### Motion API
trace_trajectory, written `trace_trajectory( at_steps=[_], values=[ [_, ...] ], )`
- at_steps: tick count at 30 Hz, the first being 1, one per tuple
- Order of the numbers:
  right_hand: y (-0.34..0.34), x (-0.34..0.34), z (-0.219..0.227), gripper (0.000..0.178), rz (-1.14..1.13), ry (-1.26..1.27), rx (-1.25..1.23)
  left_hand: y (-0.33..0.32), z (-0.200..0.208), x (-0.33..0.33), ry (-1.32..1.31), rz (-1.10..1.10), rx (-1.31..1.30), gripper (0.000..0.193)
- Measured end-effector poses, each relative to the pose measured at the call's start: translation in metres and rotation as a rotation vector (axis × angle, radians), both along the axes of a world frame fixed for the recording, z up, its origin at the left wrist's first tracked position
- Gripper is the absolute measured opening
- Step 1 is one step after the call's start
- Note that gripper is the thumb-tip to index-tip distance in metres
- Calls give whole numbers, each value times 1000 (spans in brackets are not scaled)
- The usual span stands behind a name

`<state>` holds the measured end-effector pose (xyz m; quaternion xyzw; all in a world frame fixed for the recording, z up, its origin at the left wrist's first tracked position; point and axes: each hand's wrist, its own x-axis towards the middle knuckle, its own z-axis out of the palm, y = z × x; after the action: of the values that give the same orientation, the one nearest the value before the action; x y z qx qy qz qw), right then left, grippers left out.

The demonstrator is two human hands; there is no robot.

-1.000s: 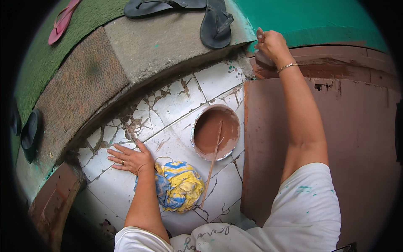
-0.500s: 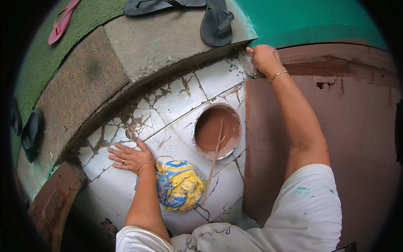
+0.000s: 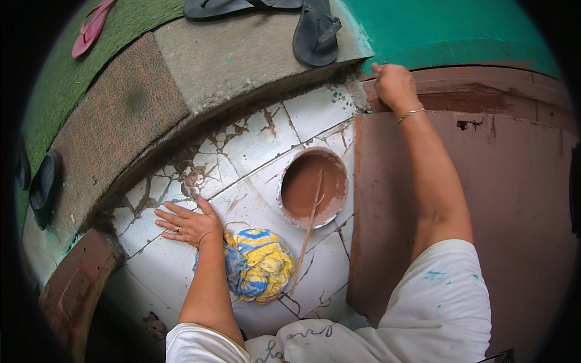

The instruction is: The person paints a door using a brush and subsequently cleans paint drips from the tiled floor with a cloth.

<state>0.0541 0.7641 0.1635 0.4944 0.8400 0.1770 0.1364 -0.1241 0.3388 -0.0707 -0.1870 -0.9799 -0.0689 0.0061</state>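
The left hand (image 3: 189,224) lies flat on the cracked white tiled floor (image 3: 260,142), palm down, fingers spread wide and holding nothing; a ring shows on one finger. Just beside its wrist, toward the near edge of the tiles, sits a crumpled yellow and blue rag (image 3: 259,264), touching the forearm. The right hand (image 3: 393,85) is stretched far out to the far right corner of the tiles, where the floor meets the brown painted wall (image 3: 514,199) and the green painted wall (image 3: 448,27). Its fingers are curled in a narrow grip at the top ledge of the brown wall; what they hold is hidden by the hand itself, so I cannot tell what it is. A thin bracelet (image 3: 410,113) circles that wrist.

Between the two arms, close to the right edge of the tiles and just beside the brown wall, stands a round tub of brown paint (image 3: 313,186). A wooden stick (image 3: 307,233) leans in it, one end in the paint and the other resting out on the tiles near the rag.

Beyond the far edge of the tiles runs a concrete step (image 3: 242,51) with two dark sandals (image 3: 315,33) on it. A pink sandal (image 3: 91,27) lies on the green mat (image 3: 66,85) to the far left.
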Motion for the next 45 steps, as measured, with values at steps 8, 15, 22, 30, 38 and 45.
trace_trajectory(
  at_steps=[8, 15, 22, 30, 38, 45],
  values=[
    [-12, 10, -18, 17, 72, 354, 33, 1, 0, 1, -15, -9, -27, 92],
    [-17, 40, -6, 16, 111, 558, 310, -2, 1, -1, -39, 7, -46, 93],
    [-40, 25, -25, 17, 231, 546, 278, 1, 1, -1, -28, 0, -51, 93],
    [-33, 48, -26, 17, 50, 708, 300, -2, 1, -1, -6, -1, -10, 90],
    [-56, 33, -45, 9, 165, 607, 219, 2, -1, 1, -3, -7, 13, 90],
    [-58, 33, -17, 11, 151, 700, 367, -5, -1, -2, -7, 18, -39, 90]
  ],
)
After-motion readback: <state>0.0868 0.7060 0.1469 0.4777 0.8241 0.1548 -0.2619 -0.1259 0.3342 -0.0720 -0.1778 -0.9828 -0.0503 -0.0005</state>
